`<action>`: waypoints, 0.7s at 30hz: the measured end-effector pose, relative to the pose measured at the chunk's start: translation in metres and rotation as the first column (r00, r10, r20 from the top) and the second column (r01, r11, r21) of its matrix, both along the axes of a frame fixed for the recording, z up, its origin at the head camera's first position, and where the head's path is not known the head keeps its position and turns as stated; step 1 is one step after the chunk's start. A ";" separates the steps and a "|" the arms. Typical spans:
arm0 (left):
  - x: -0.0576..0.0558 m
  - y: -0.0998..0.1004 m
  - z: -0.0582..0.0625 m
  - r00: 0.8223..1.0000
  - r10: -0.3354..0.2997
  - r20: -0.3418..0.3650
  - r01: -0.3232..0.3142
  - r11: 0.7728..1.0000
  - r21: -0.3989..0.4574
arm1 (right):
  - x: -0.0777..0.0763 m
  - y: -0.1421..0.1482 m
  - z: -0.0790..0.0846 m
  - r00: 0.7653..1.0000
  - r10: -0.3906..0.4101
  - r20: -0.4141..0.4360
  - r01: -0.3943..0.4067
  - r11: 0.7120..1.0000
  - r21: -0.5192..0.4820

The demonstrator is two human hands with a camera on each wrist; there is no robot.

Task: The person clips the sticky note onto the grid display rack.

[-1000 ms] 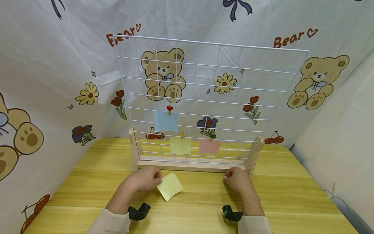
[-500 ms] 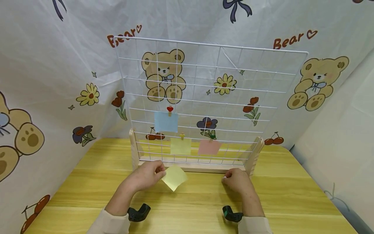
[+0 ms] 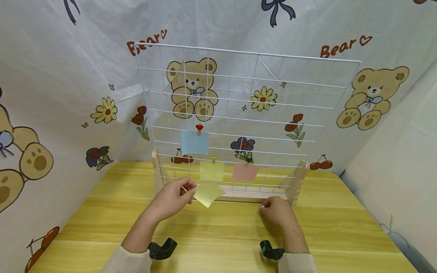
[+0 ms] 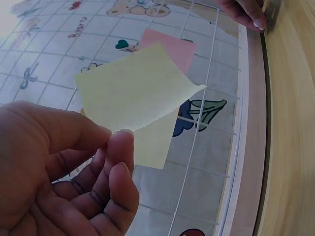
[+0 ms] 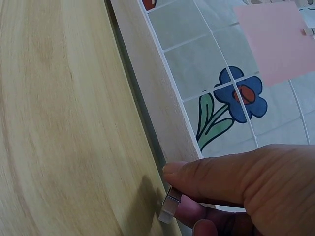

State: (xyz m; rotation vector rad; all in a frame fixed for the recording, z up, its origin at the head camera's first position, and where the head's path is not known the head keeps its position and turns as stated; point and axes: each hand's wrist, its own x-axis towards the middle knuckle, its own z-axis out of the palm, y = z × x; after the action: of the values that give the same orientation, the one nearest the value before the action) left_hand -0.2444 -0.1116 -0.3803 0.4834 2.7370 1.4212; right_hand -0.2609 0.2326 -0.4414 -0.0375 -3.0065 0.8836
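My left hand [image 3: 175,199] pinches a pale yellow sticky note [image 3: 207,194] by one corner between thumb and forefinger. In the left wrist view this note [image 4: 133,88] overlaps a second yellow note [image 4: 156,145] hanging behind it. Low at the rack's right side, my right hand [image 3: 277,212] pinches a mini wooden clothespin [image 5: 171,202] with a metal spring and a whitish tip. On the white wire grid rack [image 3: 286,123] hang a blue note [image 3: 194,143], a yellow note [image 3: 211,170] and a pink note [image 3: 245,172], held by small clips.
The rack's wooden base [image 3: 252,194] stands on a wood-grain table [image 3: 218,242]. Behind it hangs a white cloth [image 3: 232,34] printed with bears and flowers. A thin cord [image 3: 390,225] lies at the far right.
My left hand has raised the yellow sticky note from near the table, up and slightly right, to the rack's base. My right hand has stayed almost still.
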 end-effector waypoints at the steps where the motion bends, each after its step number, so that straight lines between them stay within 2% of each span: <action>1: 0.000 0.001 0.001 1.000 0.004 0.003 -0.004 1.000 0.016 | 0.000 0.000 0.000 1.000 0.001 -0.003 -0.001 1.000 0.001; 6: 0.000 0.006 0.007 0.999 0.031 0.007 -0.032 0.992 0.125 | -0.001 -0.001 0.000 1.000 0.004 -0.004 -0.004 1.000 0.000; 10: 0.000 0.011 0.012 0.997 0.073 0.010 -0.073 0.969 0.238 | -0.002 -0.001 -0.001 1.000 0.009 -0.006 -0.009 1.000 0.004; 17: -0.005 0.024 0.019 0.991 0.136 0.000 -0.123 0.894 0.430 | -0.004 0.000 -0.001 1.000 0.006 -0.029 -0.006 1.000 0.018; 21: -0.007 0.032 0.024 0.984 0.177 0.009 -0.155 0.836 0.527 | -0.004 -0.001 -0.003 1.000 0.003 -0.023 -0.003 1.000 0.003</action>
State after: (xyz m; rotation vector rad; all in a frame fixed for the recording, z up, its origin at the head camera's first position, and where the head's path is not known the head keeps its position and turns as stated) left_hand -0.2517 -0.0794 -0.3567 0.2807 2.4313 2.2460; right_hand -0.2651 0.2315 -0.4440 -0.0235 -2.9878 0.8734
